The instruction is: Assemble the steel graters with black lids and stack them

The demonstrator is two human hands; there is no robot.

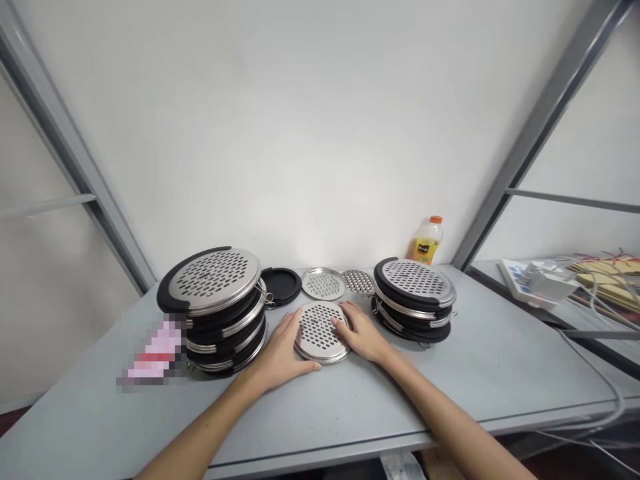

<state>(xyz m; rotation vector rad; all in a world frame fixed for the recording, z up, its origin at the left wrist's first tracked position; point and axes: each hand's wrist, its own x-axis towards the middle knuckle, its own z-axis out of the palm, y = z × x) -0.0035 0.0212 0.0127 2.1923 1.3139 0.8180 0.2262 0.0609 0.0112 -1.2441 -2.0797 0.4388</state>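
A round metal grater disc with rows of oblong holes lies on the grey table in front of me. My left hand rests against its left edge, fingers stretched along the rim and thumb apart near the front edge. Over the right edge, my right hand grips the disc with its thumb on the top face; its other fingertips are partly hidden. Behind the disc lie a second metal grater disc, a coarser grater disc and a black round holder.
Black-rimmed graters with wire clasps form a tall stack on the left and a lower stack on the right. A juice bottle stands by the wall. A pixelated pink item lies left; a power strip and cables are far right.
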